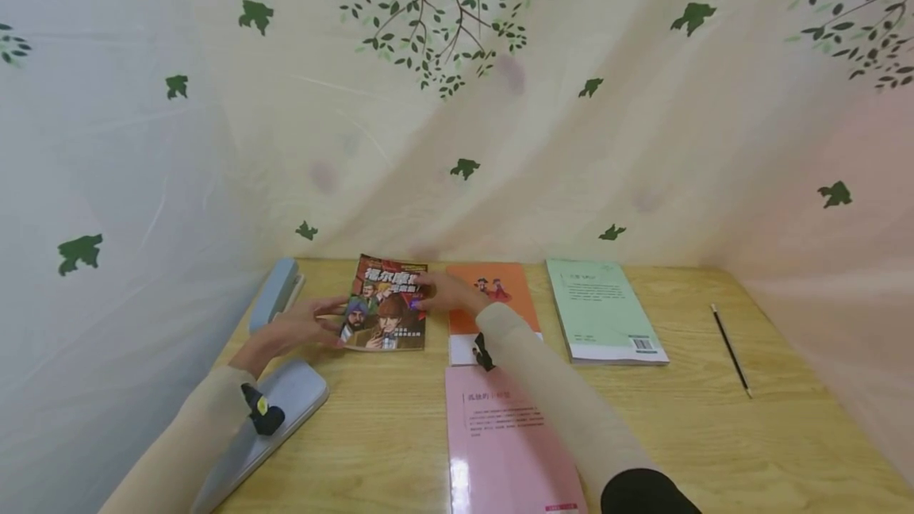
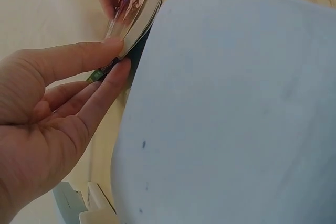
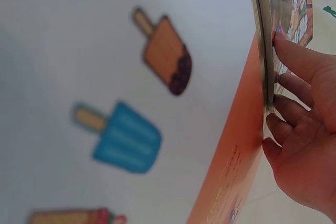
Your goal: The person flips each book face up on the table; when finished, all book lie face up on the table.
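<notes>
A comic-style book [image 1: 389, 324] with a dark, colourful cover and white Chinese lettering lies at the back of the table. My left hand [image 1: 300, 326] pinches its left edge; in the left wrist view the thumb is on top and the fingers are beneath the book's corner [image 2: 126, 48]. At the right edge, my right hand [image 1: 451, 292] holds the same book, thumb on the cover and the other fingers curled along the side. The right hand reaches over an orange book [image 1: 524, 300] with a white lower band.
A pink book [image 1: 500, 443] lies in front, a pale green book [image 1: 600, 312] to the right, and a dark pencil [image 1: 731, 351] beyond it. On the left are a pale grey flat object [image 1: 300, 387] under my forearm and a blue object [image 1: 274, 296]. A leaf-patterned curtain [image 1: 400, 205] hangs behind.
</notes>
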The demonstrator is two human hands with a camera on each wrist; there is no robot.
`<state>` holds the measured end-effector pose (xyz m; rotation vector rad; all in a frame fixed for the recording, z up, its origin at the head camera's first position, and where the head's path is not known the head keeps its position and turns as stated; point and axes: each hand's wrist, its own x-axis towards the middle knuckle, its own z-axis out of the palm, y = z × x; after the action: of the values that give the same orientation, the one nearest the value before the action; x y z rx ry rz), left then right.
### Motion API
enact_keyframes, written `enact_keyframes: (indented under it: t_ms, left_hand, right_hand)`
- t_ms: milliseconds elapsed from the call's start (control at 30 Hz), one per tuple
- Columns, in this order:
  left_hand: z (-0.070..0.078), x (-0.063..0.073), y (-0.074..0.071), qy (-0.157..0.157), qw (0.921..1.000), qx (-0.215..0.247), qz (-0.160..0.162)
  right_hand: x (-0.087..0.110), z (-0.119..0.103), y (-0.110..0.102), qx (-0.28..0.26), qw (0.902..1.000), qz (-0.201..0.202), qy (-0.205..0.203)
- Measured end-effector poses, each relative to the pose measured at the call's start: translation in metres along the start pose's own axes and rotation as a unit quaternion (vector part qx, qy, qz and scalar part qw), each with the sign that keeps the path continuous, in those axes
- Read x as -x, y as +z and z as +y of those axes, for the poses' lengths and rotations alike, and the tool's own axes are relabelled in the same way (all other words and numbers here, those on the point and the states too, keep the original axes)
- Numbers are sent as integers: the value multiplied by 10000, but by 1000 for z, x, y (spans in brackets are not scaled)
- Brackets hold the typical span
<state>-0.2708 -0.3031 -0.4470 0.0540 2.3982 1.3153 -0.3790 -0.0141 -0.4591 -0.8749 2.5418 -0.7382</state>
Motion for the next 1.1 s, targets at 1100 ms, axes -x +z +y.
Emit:
enact_keyframes:
  t_ms: [1100]
  left_hand:
    - [-1, -11, 8, -188, 9985, -476, 189]
  right_hand:
    - [-4, 10, -2, -16, 10000, -66, -32]
